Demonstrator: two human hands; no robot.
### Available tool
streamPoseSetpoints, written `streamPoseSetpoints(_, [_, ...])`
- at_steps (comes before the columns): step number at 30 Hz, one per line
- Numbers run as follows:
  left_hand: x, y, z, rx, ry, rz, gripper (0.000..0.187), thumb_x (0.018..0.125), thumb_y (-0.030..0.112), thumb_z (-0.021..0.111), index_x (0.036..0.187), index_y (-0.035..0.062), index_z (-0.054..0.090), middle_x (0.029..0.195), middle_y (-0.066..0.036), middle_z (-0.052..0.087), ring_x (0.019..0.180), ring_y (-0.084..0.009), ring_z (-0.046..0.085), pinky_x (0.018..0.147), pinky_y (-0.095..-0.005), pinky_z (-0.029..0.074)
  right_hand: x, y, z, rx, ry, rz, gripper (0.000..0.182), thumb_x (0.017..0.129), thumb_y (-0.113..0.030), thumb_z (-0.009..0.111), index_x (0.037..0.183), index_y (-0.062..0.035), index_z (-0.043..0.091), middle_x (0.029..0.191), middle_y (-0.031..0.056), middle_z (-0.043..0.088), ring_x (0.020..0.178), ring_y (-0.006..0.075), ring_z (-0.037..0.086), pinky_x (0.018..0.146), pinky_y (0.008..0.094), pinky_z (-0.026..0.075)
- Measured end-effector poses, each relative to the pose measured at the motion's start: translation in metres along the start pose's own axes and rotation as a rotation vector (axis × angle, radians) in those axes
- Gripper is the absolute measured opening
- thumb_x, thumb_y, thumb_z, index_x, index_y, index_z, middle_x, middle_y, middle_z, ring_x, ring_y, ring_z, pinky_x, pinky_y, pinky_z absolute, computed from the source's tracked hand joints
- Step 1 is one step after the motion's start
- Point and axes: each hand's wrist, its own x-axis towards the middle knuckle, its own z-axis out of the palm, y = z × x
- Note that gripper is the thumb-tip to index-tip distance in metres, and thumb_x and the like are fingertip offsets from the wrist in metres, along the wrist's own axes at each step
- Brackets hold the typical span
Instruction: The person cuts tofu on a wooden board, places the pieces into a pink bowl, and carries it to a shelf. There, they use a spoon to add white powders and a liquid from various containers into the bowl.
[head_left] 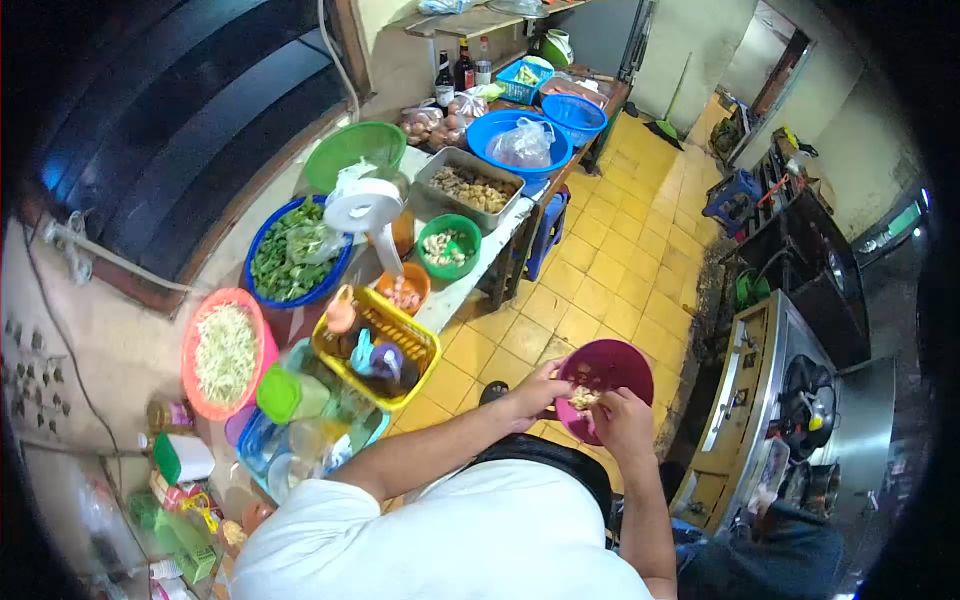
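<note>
A magenta plastic bowl is in front of my body, low over the floor; what supports it is hidden. From its left side my left hand reaches over the rim, fingers bent together at a small clump of pale, crumbly-looking food. On the other side, my right hand has its fingers closed on the same clump, close to the left fingertips. Too small to make out is the kind of food. Darker brownish bits lie inside the bowl, partly covered by my fingers.
On the left table are a pink basin of shredded vegetable, a blue basin of leafy greens, a yellow basket, a green bowl and a metal tray. At right stands a stove; a dark-clothed person's leg is below it.
</note>
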Motion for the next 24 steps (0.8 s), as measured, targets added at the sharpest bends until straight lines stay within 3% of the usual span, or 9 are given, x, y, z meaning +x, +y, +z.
streamPoseSetpoints(5, [0.091, 0.077, 0.035, 0.094, -0.090, -0.025, 0.063, 0.084, 0.006, 0.056, 0.143, 0.0133, 0.033, 0.123, -0.010, 0.055, 0.110, -0.0193, 0.058, 0.083, -0.0401, 0.055, 0.080, 0.066, -0.028, 0.027, -0.044, 0.140, 0.018, 0.074, -0.003, 0.070, 0.092, -0.0064, 0.069, 0.091, 0.0142, 0.063, 0.083, 0.0340, 0.064, 0.071, 0.0404, 0.053])
streamPoseSetpoints(7, [0.115, 0.108, 0.051, 0.123, -0.062, -0.091, 0.062, 0.085, 0.008, 0.056, 0.142, 0.0135, 0.032, 0.125, -0.011, 0.053, 0.111, -0.0210, 0.058, 0.087, -0.0425, 0.055, 0.108, 0.084, -0.034, -0.018, 0.123, -0.038, 0.021, 0.074, -0.004, 0.070, 0.094, -0.0068, 0.069, 0.090, 0.0147, 0.064, 0.084, 0.0337, 0.064, 0.071, 0.0414, 0.052])
streamPoseSetpoints(9, [0.153, 0.123, 0.057, 0.131, -0.101, -0.101, 0.060, 0.085, 0.007, 0.056, 0.141, 0.0134, 0.033, 0.125, -0.011, 0.053, 0.112, -0.0214, 0.057, 0.087, -0.0428, 0.055, 0.140, 0.098, -0.040, 0.021, 0.224, 0.069, 0.012, 0.075, -0.008, 0.071, 0.087, -0.0065, 0.070, 0.087, 0.0140, 0.065, 0.078, 0.0327, 0.065, 0.069, 0.0416, 0.053])
streamPoseSetpoints(11, [0.185, 0.141, 0.064, 0.125, -0.095, -0.108, 0.061, 0.085, 0.007, 0.057, 0.141, 0.0121, 0.033, 0.124, -0.011, 0.053, 0.110, -0.0212, 0.058, 0.086, -0.0418, 0.055, 0.169, 0.128, -0.049, -0.040, -0.103, 0.224, 0.010, 0.075, -0.009, 0.072, 0.084, -0.0058, 0.071, 0.089, 0.0147, 0.066, 0.075, 0.0321, 0.065, 0.070, 0.0411, 0.054])
streamPoseSetpoints(15, [0.272, 0.167, 0.078, 0.105, -0.086, -0.110, 0.060, 0.087, 0.011, 0.059, 0.141, 0.0141, 0.034, 0.125, -0.011, 0.054, 0.110, -0.0212, 0.058, 0.085, -0.0426, 0.055, 0.239, 0.189, -0.060, 0.073, 0.141, 0.057, 0.010, 0.076, -0.010, 0.069, 0.086, -0.0066, 0.071, 0.088, 0.0147, 0.067, 0.078, 0.0332, 0.066, 0.070, 0.0419, 0.054])
streamPoseSetpoints(17, [0.325, 0.176, 0.084, 0.096, -0.117, -0.065, 0.060, 0.088, 0.012, 0.060, 0.141, 0.0145, 0.034, 0.125, -0.011, 0.054, 0.111, -0.0216, 0.058, 0.086, -0.0430, 0.055, 0.277, 0.222, -0.079, -0.064, -0.197, 0.197, 0.012, 0.074, -0.005, 0.070, 0.087, -0.0024, 0.069, 0.094, 0.0178, 0.067, 0.087, 0.0329, 0.067, 0.079, 0.0403, 0.053])
streamPoseSetpoints(21, [0.414, 0.210, 0.120, 0.067, -0.086, -0.020, 0.060, 0.084, 0.006, 0.057, 0.140, 0.0150, 0.038, 0.125, -0.006, 0.055, 0.112, -0.0197, 0.057, 0.089, -0.0435, 0.052, 0.347, 0.301, -0.101, 0.081, 0.109, 0.012, 0.013, 0.077, -0.015, 0.071, 0.083, -0.0035, 0.069, 0.094, 0.0152, 0.068, 0.084, 0.0324, 0.066, 0.075, 0.0425, 0.053])
streamPoseSetpoints(23, [0.452, 0.231, 0.143, 0.069, -0.034, -0.009, 0.060, 0.084, 0.005, 0.057, 0.140, 0.0150, 0.038, 0.124, -0.006, 0.056, 0.111, -0.0193, 0.057, 0.089, -0.0428, 0.052, 0.392, 0.322, -0.142, -0.125, -0.390, 0.210, 0.016, 0.077, -0.016, 0.071, 0.089, -0.0045, 0.070, 0.106, 0.0155, 0.065, 0.094, 0.0332, 0.064, 0.080, 0.0407, 0.053])
streamPoseSetpoints(24, [0.471, 0.242, 0.156, 0.059, 0.009, 0.000, 0.060, 0.084, 0.005, 0.057, 0.140, 0.0151, 0.038, 0.123, -0.005, 0.056, 0.110, -0.0190, 0.058, 0.088, -0.0421, 0.052, 0.402, 0.356, -0.137, -0.035, -0.102, -0.074, 0.016, 0.078, -0.016, 0.070, 0.090, -0.0055, 0.070, 0.096, 0.0155, 0.068, 0.089, 0.0327, 0.066, 0.080, 0.0402, 0.054])
